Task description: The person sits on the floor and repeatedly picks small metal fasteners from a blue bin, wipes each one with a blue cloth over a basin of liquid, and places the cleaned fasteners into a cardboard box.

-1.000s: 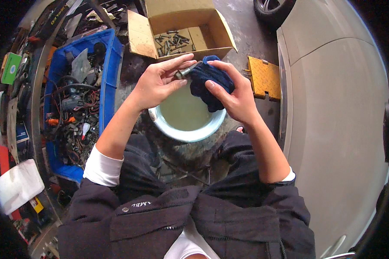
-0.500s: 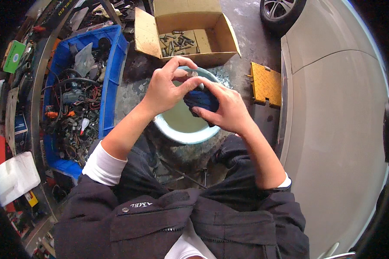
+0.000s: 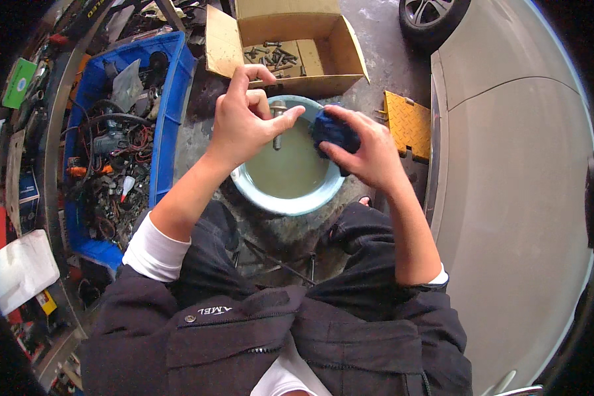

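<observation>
My left hand [image 3: 239, 125] pinches a metal bolt [image 3: 278, 141] between thumb and curled fingers. The bolt hangs upright, its wider head on top, over a pale blue basin [image 3: 289, 206] of cloudy greenish water [image 3: 287, 175]. Gripped in my right hand [image 3: 375, 150] is a bunched dark blue cloth [image 3: 335, 133], held above the basin's right rim and apart from the bolt. Beyond the basin, an open cardboard box [image 3: 323, 84] contains several loose bolts [image 3: 280, 58].
A blue crate [image 3: 167, 138] full of tools, cables and small parts stands on the left, beside cluttered shelving [image 3: 59, 132]. On the right are a light-coloured car [image 3: 508, 185] with its wheel [image 3: 432, 20] and a yellow metal plate [image 3: 406, 125]. My knees flank the basin.
My hands have moved apart: the left went left with the bolt, the right went right with the cloth. The cloth has come away from the bolt, which now shows plainly.
</observation>
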The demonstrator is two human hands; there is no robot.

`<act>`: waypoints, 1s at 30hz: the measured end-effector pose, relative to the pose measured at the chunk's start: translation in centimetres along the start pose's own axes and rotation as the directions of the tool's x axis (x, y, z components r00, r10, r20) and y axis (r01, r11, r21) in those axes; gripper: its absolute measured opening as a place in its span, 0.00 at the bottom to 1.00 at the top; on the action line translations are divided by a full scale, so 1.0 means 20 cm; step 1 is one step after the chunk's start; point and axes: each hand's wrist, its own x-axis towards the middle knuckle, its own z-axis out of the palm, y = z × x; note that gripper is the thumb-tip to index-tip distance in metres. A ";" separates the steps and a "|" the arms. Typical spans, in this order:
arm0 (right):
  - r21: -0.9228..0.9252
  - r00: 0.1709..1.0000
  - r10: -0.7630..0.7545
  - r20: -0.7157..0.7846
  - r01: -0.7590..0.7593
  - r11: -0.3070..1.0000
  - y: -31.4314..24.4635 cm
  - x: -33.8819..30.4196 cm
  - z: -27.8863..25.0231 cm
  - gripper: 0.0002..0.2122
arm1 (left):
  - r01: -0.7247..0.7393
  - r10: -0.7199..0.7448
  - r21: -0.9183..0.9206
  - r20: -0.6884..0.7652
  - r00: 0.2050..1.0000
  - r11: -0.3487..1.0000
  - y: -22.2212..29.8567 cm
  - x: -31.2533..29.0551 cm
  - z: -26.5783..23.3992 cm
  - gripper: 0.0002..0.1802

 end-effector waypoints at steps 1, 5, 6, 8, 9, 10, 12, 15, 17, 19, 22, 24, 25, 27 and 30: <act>0.077 0.996 -0.076 -0.040 0.079 0.994 0.00 0.00 0.05 0.29 | 0.027 -0.025 -0.102 0.021 0.999 0.994 0.00 0.00 0.01 0.29; 0.179 0.998 -0.057 -0.013 0.059 0.982 -0.11 -0.01 0.20 0.25 | 0.057 -0.020 -0.288 0.130 0.991 0.956 -0.04 -0.03 0.09 0.23; 0.228 0.993 -0.084 -0.081 0.101 0.969 -0.09 -0.01 0.24 0.25 | 0.090 -0.037 -0.340 0.161 0.986 0.936 -0.05 -0.04 0.10 0.23; 0.295 0.990 -0.049 -0.130 0.086 0.952 -0.07 0.02 0.26 0.24 | 0.131 -0.019 -0.466 0.238 0.971 0.875 -0.10 -0.04 0.12 0.23; 0.315 0.994 0.007 -0.110 0.028 0.949 -0.06 0.02 0.25 0.24 | 0.139 0.020 -0.540 0.279 0.960 0.830 -0.12 -0.04 0.12 0.24; 0.305 0.996 0.006 -0.088 0.021 0.952 -0.05 0.03 0.23 0.23 | 0.201 0.016 -0.544 0.368 0.930 0.815 -0.11 -0.02 0.09 0.24; 0.294 0.995 0.005 -0.104 0.026 0.956 -0.06 0.01 0.23 0.23 | 0.214 0.039 -0.592 0.384 0.922 0.777 -0.10 -0.02 0.09 0.25; 0.312 0.986 0.009 -0.169 0.045 0.949 -0.08 0.01 0.24 0.21 | 0.167 0.100 -0.620 0.372 0.923 0.767 -0.12 -0.02 0.10 0.27; 0.282 0.982 0.023 -0.187 0.031 0.959 -0.10 0.01 0.23 0.20 | 0.176 0.090 -0.638 0.362 0.928 0.750 -0.11 -0.02 0.09 0.28; 0.226 0.971 0.037 -0.236 0.018 0.974 -0.12 0.00 0.23 0.18 | 0.176 0.111 -0.667 0.365 0.924 0.724 -0.11 -0.02 0.10 0.31; 0.150 0.965 0.041 -0.261 -0.002 0.989 -0.12 0.00 0.22 0.16 | 0.218 0.125 -0.694 0.407 0.905 0.686 -0.10 -0.03 0.09 0.37; 0.122 0.966 0.048 -0.253 -0.017 0.992 -0.13 0.00 0.21 0.15 | 0.254 0.116 -0.695 0.438 0.891 0.673 -0.09 -0.03 0.08 0.39; 0.117 0.968 0.056 -0.246 -0.028 0.993 -0.13 0.00 0.20 0.15 | 0.271 0.105 -0.690 0.450 0.887 0.671 -0.09 -0.02 0.08 0.39; 0.108 0.965 0.058 -0.254 -0.032 0.994 -0.13 -0.01 0.20 0.14 | 0.285 0.096 -0.696 0.453 0.886 0.659 -0.09 -0.02 0.08 0.39; 0.099 0.954 0.052 -0.295 -0.024 0.995 -0.14 -0.01 0.19 0.13 | 0.267 0.072 -0.721 0.401 0.913 0.640 -0.08 -0.02 0.07 0.33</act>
